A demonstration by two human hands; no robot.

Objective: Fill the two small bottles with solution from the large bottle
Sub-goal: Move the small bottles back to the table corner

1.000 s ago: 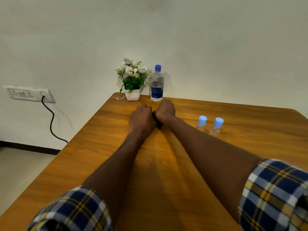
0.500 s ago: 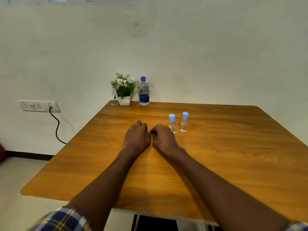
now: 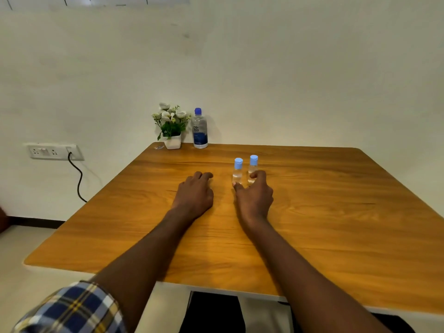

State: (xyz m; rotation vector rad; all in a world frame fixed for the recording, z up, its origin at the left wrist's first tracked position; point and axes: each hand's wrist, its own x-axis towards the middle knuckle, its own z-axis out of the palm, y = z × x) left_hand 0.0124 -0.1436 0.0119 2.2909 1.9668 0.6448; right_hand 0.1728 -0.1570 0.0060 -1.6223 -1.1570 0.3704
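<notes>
Head view shows nothing filled yet: both small clear blue-capped bottles [image 3: 245, 171] and the large clear bottle [image 3: 200, 129] stand capped, right hand [image 3: 255, 196] fingers [image 3: 258, 174] loosely curled beside them holding nothing, left hand [image 3: 195, 193] flat on the wooden desk [image 3: 336, 212].

Head-worn view, forward and down over table [image 3: 336, 224].

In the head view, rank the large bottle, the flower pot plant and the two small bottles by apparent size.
1. Flower pot plant
2. Large bottle, close to it
3. Two small bottles: alike, no ranking; nearer the camera, yet smallest.
</notes>
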